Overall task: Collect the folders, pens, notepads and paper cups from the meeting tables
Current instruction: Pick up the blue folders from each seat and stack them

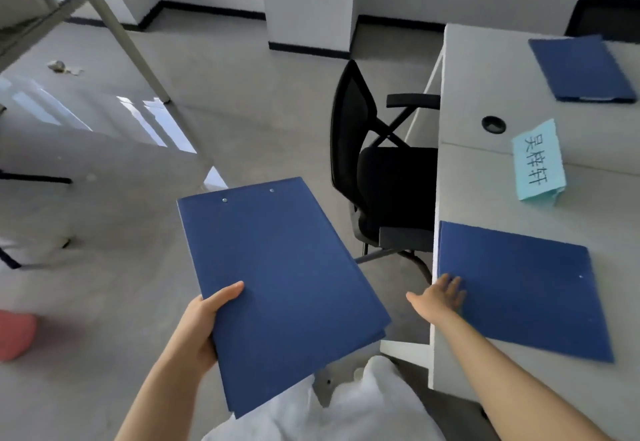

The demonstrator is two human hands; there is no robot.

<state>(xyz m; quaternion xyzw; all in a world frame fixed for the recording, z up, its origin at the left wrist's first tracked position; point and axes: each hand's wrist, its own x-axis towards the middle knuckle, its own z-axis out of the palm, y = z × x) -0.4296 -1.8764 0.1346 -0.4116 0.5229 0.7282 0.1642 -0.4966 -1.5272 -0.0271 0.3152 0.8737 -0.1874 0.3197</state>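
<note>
My left hand (204, 319) grips the left edge of a stack of blue folders (280, 285), thumb on top, held flat in front of me over the floor. A second blue folder (519, 288) lies on the near end of the white meeting table (485, 70). My right hand (441, 297) rests with straight fingers on that folder's left corner at the table edge. A third blue folder (581, 68) lies at the far end of the same table.
A light blue folded name card (538, 160) stands on the table beside a round cable hole (493, 124). A black office chair (377, 170) is pushed against the table's left side. Another table (86, 150) stands to the left, with a pink object (15, 335) on the floor.
</note>
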